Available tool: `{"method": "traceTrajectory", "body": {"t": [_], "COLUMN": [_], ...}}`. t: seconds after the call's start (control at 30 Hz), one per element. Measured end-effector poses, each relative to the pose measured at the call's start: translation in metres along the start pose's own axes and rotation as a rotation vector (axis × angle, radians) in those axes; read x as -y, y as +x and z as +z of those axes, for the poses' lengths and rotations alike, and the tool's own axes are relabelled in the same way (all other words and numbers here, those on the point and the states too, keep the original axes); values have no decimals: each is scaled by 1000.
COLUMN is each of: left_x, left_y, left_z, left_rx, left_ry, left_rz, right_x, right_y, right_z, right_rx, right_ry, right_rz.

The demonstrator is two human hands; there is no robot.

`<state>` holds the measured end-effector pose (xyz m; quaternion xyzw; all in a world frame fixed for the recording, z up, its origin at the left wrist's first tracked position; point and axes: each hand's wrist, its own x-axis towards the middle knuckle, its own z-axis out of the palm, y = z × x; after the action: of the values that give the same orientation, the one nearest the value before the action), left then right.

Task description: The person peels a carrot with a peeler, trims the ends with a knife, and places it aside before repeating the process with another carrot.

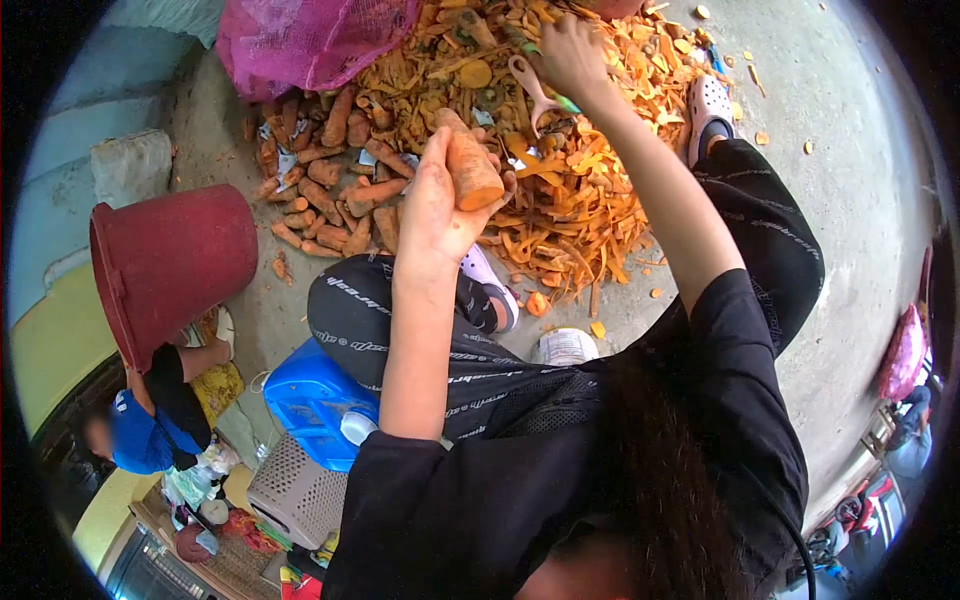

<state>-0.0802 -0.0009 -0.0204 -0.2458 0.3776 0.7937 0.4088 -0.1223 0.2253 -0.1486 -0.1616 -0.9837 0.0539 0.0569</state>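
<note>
My left hand point(437, 205) is closed around a thick carrot point(470, 172), held tilted above the pile with its blunt, peeled-looking end toward me. Reaching forward, my right hand point(572, 58) is low over the orange peelings point(590, 220) with its fingers curled down. A bit of green shows by its thumb; what the fingers grip is hidden. Close to that wrist lies a pink peeler point(528, 88), its handle loop facing away from me. Several unpeeled carrots point(325, 205) lie heaped at the left of the peelings.
A pink mesh sack point(300, 45) rests behind the carrots. At left is a tipped maroon bucket point(175, 265), with a person in blue point(150, 435) beyond. A blue jug point(318, 400) and a grey perforated crate point(295, 490) stand beside my leg. My clogs point(710, 105) flank the pile.
</note>
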Motion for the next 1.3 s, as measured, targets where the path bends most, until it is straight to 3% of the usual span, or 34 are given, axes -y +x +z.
{"method": "traceTrajectory", "body": {"t": [0.07, 0.1, 0.2, 0.33, 0.4, 0.53, 0.63, 0.7, 0.8, 0.93, 0.97, 1.07, 1.1, 1.2, 1.23, 1.3], "left_x": [-1, -1, 2, 4, 5, -1, -4, -5, -6, -8, -8, -8, -9, -8, -8, -8], "left_y": [5, 5, 1, 2, 2, -3, -12, -9, -6, -8, -10, -8, -9, -11, -11, -12], "left_z": [-7, -4, 3, 3, -2, -4, 6, 3, -5, -1, -1, -3, -2, 0, 2, 4], "left_rx": [65, 63, 50, -35, 0, 149, 50, 105, 159, 164, 168, 184, 183, 162, 144, 122], "left_ry": [-59, -33, 20, -19, -52, -1, -55, -20, -3, -40, -57, 4, 0, -7, -9, -7], "left_rz": [-43, -18, 50, 58, 28, 35, 15, 24, 29, 9, 2, 30, 31, 30, 31, 40], "right_x": [17, 30, 33, 36, 37, 34, 21, 21, 22, 25, 23, 23, 25, 30, 23, 15], "right_y": [-11, -25, -43, -48, -57, -54, -56, -59, -57, -45, -35, -23, -19, -14, -7, 0], "right_z": [10, 12, 23, 16, 5, 8, 16, 16, 1, -23, -27, -66, -74, -102, -109, -111], "right_rx": [104, 120, 92, 166, 128, 180, 162, 128, 260, 124, 224, 325, 343, 303, 392, 306], "right_ry": [191, 133, -64, 31, -264, -95, -57, -73, 118, 281, 317, 941, 984, 1170, 1078, 1154], "right_rz": [65, 127, 33, 77, -103, -1, -21, -79, 37, 52, 125, 252, 276, 233, 54, -4]}}
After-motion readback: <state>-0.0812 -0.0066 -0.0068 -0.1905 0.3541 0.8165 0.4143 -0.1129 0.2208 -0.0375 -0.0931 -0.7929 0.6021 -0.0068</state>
